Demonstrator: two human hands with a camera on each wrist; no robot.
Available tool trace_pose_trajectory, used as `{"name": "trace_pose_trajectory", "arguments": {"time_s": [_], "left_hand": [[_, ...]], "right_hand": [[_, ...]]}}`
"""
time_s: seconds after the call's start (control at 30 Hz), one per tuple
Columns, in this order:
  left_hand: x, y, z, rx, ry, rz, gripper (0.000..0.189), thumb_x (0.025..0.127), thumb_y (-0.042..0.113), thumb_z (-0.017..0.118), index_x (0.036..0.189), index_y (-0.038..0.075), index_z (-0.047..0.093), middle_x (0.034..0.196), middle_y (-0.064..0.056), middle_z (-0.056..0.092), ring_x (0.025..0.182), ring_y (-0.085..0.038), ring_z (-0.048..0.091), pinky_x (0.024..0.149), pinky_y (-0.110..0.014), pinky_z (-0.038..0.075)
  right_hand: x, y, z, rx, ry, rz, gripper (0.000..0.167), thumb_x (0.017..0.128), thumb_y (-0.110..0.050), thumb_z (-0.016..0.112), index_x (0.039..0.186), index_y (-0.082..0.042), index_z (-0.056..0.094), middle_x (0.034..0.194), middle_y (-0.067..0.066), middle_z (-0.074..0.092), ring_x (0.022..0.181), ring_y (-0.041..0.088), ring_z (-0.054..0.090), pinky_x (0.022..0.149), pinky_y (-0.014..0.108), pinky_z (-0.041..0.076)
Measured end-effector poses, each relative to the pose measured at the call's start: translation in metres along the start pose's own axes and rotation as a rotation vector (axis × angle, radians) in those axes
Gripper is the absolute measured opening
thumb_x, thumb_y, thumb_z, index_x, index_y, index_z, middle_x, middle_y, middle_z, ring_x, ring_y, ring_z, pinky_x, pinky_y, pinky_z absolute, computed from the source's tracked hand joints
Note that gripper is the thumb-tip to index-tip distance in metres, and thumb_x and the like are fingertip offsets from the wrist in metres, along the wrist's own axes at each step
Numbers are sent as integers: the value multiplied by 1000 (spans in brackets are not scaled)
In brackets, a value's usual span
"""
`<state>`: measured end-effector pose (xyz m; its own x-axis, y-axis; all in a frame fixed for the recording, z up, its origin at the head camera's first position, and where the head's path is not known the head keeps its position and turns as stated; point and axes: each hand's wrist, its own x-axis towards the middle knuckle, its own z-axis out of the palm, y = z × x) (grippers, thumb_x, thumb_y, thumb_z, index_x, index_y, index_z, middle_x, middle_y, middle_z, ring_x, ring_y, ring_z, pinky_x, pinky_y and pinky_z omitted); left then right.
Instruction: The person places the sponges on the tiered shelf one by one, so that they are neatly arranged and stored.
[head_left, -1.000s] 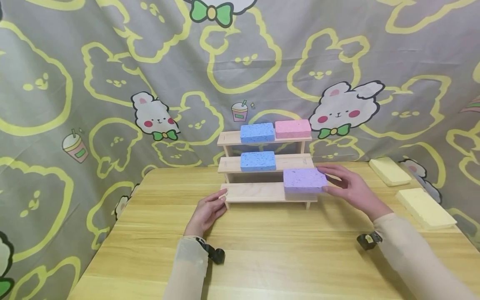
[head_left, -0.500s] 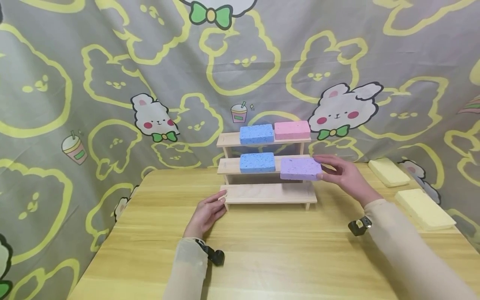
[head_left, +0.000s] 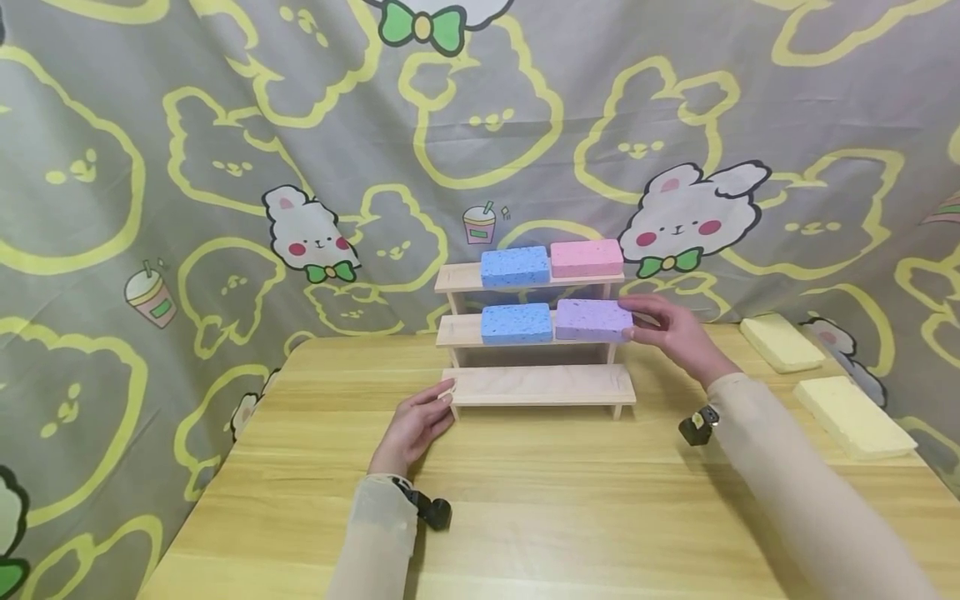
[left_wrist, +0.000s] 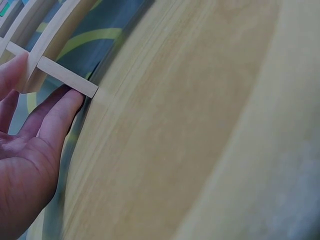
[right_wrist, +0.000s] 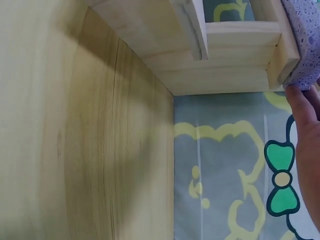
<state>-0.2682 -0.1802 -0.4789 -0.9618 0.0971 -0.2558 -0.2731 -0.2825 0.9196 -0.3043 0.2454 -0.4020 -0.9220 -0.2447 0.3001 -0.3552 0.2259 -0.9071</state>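
A three-tier wooden shelf (head_left: 536, 385) stands on the table. My left hand (head_left: 411, 425) holds the left end of its lowest tier; in the left wrist view, the thumb (left_wrist: 15, 72) is at the board and the fingers are by the leg. With my right hand (head_left: 675, 333) I pinch the right end of a purple sponge (head_left: 592, 320), which sits on the middle tier. Just left of it lies a blue sponge (head_left: 516, 323). On the top tier another blue sponge (head_left: 514, 267) and a pink sponge (head_left: 587, 258) lie side by side.
Two pale yellow sponges (head_left: 780, 342) lie on the right side of the wooden table (head_left: 540, 508). A grey curtain (head_left: 360, 150) with yellow bear outlines hangs behind the shelf and along the sides.
The purple sponge has moved from over the lowest tier up and back onto the middle tier, carried by my right hand. My left hand has stayed at the shelf's left end.
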Motion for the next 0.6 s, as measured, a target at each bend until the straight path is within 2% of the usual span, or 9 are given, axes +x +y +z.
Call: {"name": "trace_pose_trajectory", "arguments": {"time_s": [0.17, 0.4, 0.6], "left_hand": [[0, 0, 0, 0, -1, -1, 40, 94, 3, 63, 134, 2, 60, 140, -16, 52, 116, -27, 58, 94, -38, 50], [1, 0, 1, -8, 5, -2, 39, 94, 2, 63, 133, 2, 60, 141, -16, 51, 117, -27, 58, 94, -39, 50], [1, -1, 1, -7, 4, 7, 38, 95, 1, 62, 133, 1, 60, 140, -16, 51, 115, -26, 59, 92, -37, 51]], "right_hand": [[4, 4, -1, 32, 12, -29, 51, 87, 5, 69, 134, 12, 51, 144, 23, 41, 131, 39, 42, 102, 26, 40], [8, 6, 1, 63, 13, -19, 60, 87, 5, 68, 141, 10, 43, 143, 28, 43, 132, 39, 42, 102, 22, 40], [7, 8, 2, 83, 16, -12, 62, 88, 6, 66, 144, 9, 39, 146, 29, 39, 134, 39, 38, 102, 19, 38]]}}
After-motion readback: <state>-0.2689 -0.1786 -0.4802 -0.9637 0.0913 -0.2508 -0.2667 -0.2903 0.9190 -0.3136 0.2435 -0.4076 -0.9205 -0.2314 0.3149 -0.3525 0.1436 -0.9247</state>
